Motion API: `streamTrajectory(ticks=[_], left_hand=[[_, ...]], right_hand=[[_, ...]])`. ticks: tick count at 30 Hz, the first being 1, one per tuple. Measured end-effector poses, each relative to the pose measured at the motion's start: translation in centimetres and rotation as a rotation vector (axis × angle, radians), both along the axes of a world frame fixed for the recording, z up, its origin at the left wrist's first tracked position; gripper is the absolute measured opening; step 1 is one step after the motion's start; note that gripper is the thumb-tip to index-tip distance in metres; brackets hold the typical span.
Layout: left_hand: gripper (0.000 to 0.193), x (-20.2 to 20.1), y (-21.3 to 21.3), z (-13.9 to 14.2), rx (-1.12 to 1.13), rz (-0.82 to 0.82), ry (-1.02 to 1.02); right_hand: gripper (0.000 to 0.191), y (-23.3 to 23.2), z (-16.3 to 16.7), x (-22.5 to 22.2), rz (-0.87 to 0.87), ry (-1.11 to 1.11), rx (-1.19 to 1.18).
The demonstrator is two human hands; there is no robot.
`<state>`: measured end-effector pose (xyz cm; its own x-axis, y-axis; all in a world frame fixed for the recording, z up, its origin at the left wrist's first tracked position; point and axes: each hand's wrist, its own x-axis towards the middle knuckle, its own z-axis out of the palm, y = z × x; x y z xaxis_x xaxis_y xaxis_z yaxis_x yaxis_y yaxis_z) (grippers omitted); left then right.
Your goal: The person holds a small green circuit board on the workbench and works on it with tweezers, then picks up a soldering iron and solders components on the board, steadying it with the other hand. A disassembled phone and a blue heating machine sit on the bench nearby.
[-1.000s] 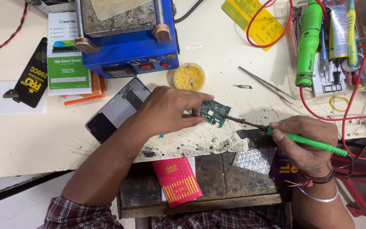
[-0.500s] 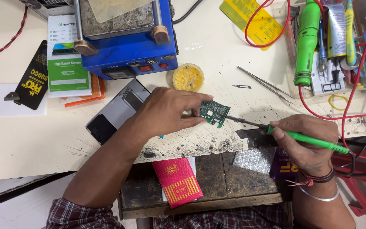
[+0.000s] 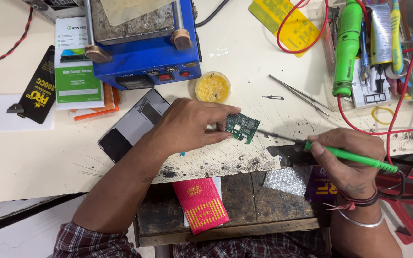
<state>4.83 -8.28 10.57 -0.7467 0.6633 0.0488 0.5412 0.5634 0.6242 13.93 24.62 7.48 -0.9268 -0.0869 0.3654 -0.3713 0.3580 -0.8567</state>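
Pinching the small green circuit board [image 3: 241,127] tight in your left hand [image 3: 194,125], your right hand [image 3: 347,160] gripped the green soldering iron [image 3: 354,157], tip seemingly touching its right edge.

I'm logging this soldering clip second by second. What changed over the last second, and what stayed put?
Nothing visibly moved. The left hand still pinches the small green circuit board against the table, and the right hand still holds the green-handled soldering iron with its tip at the board's right edge. No grip was taken or released; the phone and yellow pot lie unmoved.
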Motion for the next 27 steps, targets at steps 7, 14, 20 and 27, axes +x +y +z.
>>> streamTrajectory(ticks=[7, 14, 20, 27], left_hand=[[0.027, -0.09, 0.04, -0.06, -0.001, -0.002, 0.016], [0.027, 0.01, 0.03, -0.16, -0.002, -0.005, 0.013], [0.028, 0.03, 0.07, -0.1, 0.015, -0.013, 0.022], [0.027, -0.07, 0.12, -0.11, 0.001, -0.004, 0.015]], right_hand=[[0.011, 0.08, -0.09, 0.06, -0.029, -0.014, 0.012], [0.009, 0.2, -0.06, 0.06, -0.035, -0.002, 0.036], [0.012, 0.18, -0.17, 0.12, -0.044, -0.007, 0.028], [0.01, 0.13, -0.21, 0.07, -0.051, -0.005, 0.026]])
